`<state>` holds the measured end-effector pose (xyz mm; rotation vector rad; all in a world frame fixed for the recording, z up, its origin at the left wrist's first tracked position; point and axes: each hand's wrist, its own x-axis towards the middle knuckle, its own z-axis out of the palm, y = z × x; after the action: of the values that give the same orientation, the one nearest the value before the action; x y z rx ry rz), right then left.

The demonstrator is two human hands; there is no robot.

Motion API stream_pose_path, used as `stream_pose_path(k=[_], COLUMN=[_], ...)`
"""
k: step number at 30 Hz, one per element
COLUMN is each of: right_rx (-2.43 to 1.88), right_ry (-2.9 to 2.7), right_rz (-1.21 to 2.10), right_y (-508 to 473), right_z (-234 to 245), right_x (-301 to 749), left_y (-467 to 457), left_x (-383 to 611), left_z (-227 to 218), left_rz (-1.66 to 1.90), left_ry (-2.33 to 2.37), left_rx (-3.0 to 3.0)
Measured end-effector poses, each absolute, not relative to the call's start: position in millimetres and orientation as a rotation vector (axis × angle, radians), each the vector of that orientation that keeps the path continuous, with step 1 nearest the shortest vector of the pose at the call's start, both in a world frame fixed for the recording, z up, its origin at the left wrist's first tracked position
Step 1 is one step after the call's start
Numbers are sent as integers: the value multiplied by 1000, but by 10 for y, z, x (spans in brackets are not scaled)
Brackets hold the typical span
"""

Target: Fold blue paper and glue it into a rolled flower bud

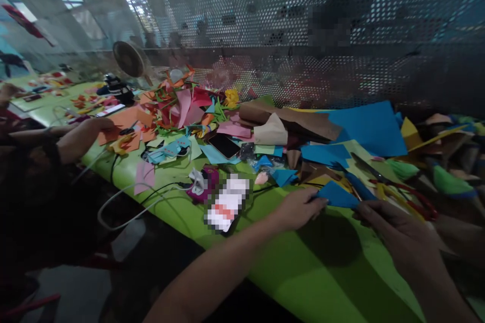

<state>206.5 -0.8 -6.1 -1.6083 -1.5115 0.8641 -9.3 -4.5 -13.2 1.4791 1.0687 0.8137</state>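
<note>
A small blue piece of sheet material (pixel 337 195), like paper or felt, is stretched between my two hands above the green table. My left hand (pixel 301 208) pinches its left corner between thumb and fingers. At the right corner, my right hand (pixel 392 224) has its thumb and fingers closed on the piece. A slim, pointed thing shows just above the right fingertips; I cannot tell whether it is held. Beyond the right hand lie scissors (pixel 369 170) with dark blades and yellow-handled scissors (pixel 394 197). A lit phone (pixel 228 204) lies left of my left hand.
Coloured scraps (pixel 182 106) are heaped along the perforated metal partition (pixel 265 20). A large blue sheet (pixel 373 128) lies at the back. A dark phone (pixel 224 146) and a white cable (pixel 113 224) are on the green table (pixel 182 217). Another person's hand (pixel 89 133) holds orange sheets at left.
</note>
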Motion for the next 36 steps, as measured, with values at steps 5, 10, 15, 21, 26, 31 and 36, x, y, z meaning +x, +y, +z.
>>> stream_pose_path(k=[5, 10, 15, 21, 26, 31, 36], right_rx=[-1596, -1554, -1429, -1350, -1134, -1119, -1128], right_ry=[-1597, -1657, -1743, -1671, -1702, -1649, -1590], right_rz=[846, 752, 654, 656, 660, 652, 673], right_y=[4, -11, -44, -78, -84, -72, -69], right_z=[-87, -93, -29, 18, 15, -9, -34], right_x=[2081, 2041, 1979, 1960, 1930, 1920, 1928], left_y=[-36, -20, 12, 33, 44, 15, -16], left_x=[-115, -116, -85, -88, -102, -88, -98], left_z=[-133, -133, -191, -233, -284, -240, -170], left_rz=[814, 872, 891, 870, 872, 838, 810], left_ry=[1114, 1105, 1090, 1067, 1043, 1031, 1022], left_rx=[1457, 1480, 1403, 1433, 1353, 1306, 1357])
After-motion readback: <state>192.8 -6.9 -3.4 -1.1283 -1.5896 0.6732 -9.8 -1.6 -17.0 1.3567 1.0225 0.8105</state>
